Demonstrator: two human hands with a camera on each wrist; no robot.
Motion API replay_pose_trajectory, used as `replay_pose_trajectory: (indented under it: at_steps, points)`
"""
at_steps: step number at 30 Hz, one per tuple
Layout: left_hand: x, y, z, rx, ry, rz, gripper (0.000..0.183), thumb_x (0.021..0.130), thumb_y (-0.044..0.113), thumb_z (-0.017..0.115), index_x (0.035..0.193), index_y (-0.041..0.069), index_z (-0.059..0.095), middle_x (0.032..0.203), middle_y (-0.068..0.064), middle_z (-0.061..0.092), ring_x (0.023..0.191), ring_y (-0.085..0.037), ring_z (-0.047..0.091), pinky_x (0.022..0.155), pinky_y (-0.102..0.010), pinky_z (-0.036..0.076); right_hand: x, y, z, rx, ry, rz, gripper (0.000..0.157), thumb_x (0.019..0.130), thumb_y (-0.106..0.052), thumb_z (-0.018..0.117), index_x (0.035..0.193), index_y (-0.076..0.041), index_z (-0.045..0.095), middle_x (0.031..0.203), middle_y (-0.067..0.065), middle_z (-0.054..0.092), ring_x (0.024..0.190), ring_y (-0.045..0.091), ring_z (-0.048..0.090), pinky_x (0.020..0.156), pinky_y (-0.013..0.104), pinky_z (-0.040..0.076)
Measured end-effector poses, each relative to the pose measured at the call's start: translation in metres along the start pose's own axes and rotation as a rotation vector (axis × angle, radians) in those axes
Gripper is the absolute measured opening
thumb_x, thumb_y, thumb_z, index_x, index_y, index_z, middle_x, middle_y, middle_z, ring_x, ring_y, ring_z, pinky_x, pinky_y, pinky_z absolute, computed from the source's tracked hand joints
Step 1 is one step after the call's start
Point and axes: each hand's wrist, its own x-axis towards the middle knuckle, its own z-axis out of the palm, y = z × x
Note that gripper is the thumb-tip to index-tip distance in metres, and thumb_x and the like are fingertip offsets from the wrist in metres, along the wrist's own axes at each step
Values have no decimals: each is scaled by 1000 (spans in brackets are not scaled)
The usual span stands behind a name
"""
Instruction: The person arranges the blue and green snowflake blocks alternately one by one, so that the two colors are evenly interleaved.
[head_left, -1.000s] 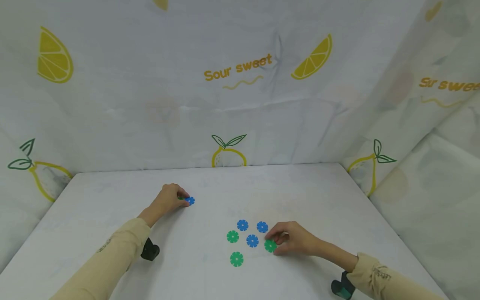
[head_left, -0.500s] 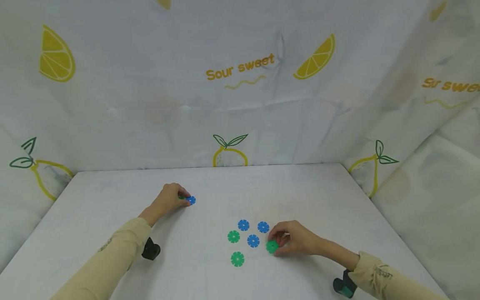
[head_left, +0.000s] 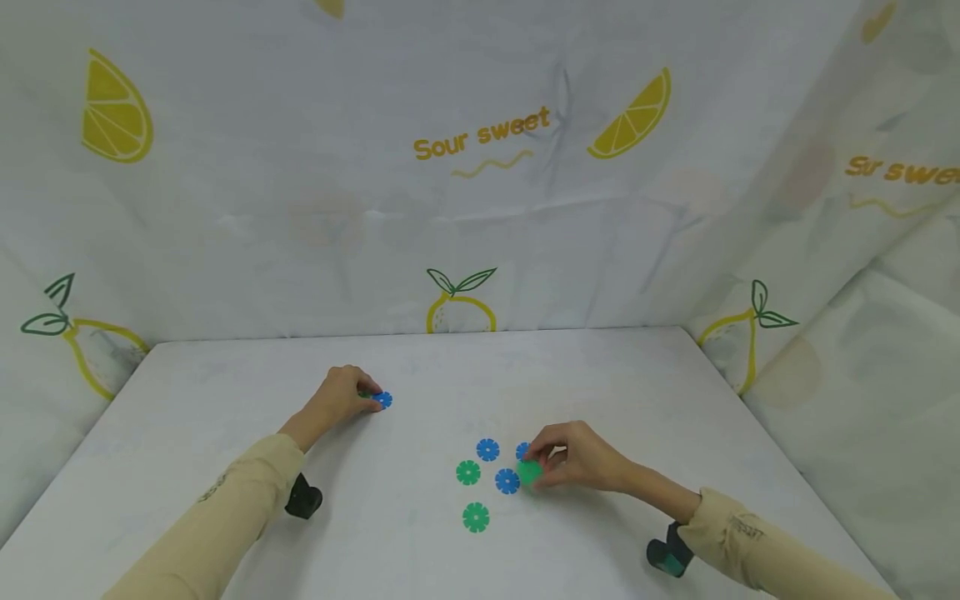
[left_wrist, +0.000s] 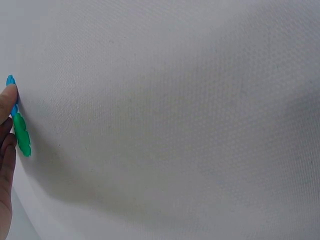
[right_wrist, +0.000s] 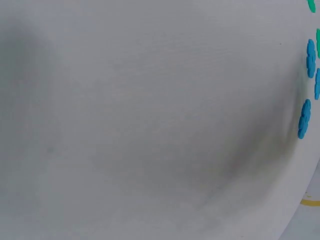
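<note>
A pale lemon-printed cloth (head_left: 300, 225) is hanging behind and around the white table (head_left: 637, 375), whose far edge is running along it. Two beige sleeves (head_left: 213, 500) are reaching in from the near side. The left hand (head_left: 337, 400) is working at the far left, its grip pinching a blue disc (head_left: 385, 400) and a green disc (left_wrist: 22, 135) that are meeting edge to edge; whether they are locking, I cannot tell. The right hand (head_left: 588, 458), nearer and to the right, is pinching another green disc (head_left: 529, 472), which is partly hiding a blue disc (head_left: 522, 451) behind it. Two more blue discs (head_left: 487, 450) and two loose green discs (head_left: 476, 517) are lying flat, just left of that grip. Judging by this, the work is looking early: one pair is being held together, one disc is being carried singly, and five are lying separate. Both hands are staying well inside the table's edges, bare white surface is stretching between them and along the far side, and only the loose group is crowding the right hand's fingers.
</note>
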Motion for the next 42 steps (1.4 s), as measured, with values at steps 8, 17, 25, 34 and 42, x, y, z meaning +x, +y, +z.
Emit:
replay_pose_trajectory:
  at_steps: [8,17,25,34,42]
  points:
    - [1,-3,0,-6,7,-8,23,78,10,79,97,-2,73,100,-15,65,92,-27,57,83,-42,49,29,-12,-1,-15,-14,7,27,73,-5,82,97,0,71,91,7,68,76,24,60,72,28,56]
    - [2,-2,-1,0,-5,-9,24,78,10,79,97,-2,72,97,-13,64,90,-26,56,82,-40,49,69,-12,2,-50,-38,-12,25,73,-9,83,95,-1,73,88,3,69,76,11,60,71,23,55]
    - [3,-1,0,-4,-16,-20,24,79,10,79,98,-3,72,98,-14,64,92,-27,57,83,-41,49,109,-14,8,-92,-24,-20,24,72,-10,84,92,-2,73,86,2,70,73,7,60,71,22,54]
    - [4,-1,3,-13,-23,-26,24,78,11,79,97,-2,72,101,-14,65,96,-29,59,85,-42,49,143,-15,15,-128,9,4,24,73,-11,84,92,-1,74,85,3,71,72,7,60,69,19,53]
    - [5,0,1,-16,-18,-25,23,78,10,79,96,-3,72,99,-14,67,96,-29,60,85,-42,50,163,-14,19,-139,45,53,23,72,-12,85,91,-3,74,83,2,71,70,4,60,67,18,51]
